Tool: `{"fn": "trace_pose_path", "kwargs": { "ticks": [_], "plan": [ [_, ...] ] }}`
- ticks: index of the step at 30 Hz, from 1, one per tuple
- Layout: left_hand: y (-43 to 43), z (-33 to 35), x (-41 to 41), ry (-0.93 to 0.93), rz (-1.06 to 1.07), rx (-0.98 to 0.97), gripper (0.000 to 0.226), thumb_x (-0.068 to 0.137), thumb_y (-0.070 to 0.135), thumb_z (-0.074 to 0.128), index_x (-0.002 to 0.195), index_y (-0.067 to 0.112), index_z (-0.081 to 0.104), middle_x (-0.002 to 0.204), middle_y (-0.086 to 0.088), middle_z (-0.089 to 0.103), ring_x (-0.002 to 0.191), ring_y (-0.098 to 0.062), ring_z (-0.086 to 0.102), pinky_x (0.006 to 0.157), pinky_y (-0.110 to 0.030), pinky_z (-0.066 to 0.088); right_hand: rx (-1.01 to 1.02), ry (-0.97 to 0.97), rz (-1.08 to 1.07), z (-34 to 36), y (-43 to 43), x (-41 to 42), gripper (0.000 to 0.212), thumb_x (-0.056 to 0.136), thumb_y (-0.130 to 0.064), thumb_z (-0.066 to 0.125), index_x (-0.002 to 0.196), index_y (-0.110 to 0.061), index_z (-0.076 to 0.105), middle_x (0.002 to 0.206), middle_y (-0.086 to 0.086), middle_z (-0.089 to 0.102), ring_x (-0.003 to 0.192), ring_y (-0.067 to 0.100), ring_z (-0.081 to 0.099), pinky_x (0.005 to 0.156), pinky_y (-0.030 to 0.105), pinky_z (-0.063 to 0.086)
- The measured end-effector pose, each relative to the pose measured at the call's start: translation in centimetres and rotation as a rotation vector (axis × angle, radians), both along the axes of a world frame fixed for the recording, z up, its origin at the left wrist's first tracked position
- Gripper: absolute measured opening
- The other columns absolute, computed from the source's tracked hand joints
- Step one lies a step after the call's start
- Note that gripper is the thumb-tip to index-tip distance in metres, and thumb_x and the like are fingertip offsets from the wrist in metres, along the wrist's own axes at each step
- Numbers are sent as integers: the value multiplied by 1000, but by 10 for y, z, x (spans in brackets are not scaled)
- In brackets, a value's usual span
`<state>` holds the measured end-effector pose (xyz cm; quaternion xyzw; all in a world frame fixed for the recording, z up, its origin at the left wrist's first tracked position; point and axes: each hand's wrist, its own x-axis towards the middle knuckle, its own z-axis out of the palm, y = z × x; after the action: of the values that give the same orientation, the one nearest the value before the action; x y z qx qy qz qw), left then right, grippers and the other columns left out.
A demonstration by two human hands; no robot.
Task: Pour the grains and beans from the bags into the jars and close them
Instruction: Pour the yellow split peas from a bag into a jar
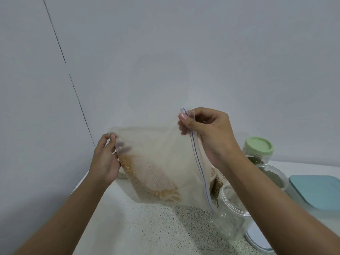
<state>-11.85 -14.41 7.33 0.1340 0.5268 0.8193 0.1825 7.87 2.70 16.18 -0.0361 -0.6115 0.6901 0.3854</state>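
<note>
Above the speckled counter (147, 227), both hands held a clear bag (161, 162) up in the air. The left hand (105, 161) had its thumb and fingers pinched tight on one edge, and the right hand (207, 133) had its thumb and fingers pinched on the end of the zip strip. Yellow grains (132, 173) sat low in the bag, just below the left fingers, and under the right fingers stood an open jar (231, 210), with a green-lidded jar (258, 150) behind it.
</note>
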Motion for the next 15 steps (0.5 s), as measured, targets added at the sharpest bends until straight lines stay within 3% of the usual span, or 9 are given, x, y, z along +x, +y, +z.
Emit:
{"fn": "trace_pose_path", "kwargs": {
  "ticks": [15],
  "plan": [
    [10, 49, -3, 46, -79, 61, 23, 106, 29, 50, 86, 24, 60, 91, 4, 70, 74, -17, 72, 69, -35, 57, 77, 60, -18, 45, 9, 8, 5, 87, -1, 75, 84, 3, 73, 77, 18, 66, 70, 29, 60, 68, 34, 51]
  ]
}}
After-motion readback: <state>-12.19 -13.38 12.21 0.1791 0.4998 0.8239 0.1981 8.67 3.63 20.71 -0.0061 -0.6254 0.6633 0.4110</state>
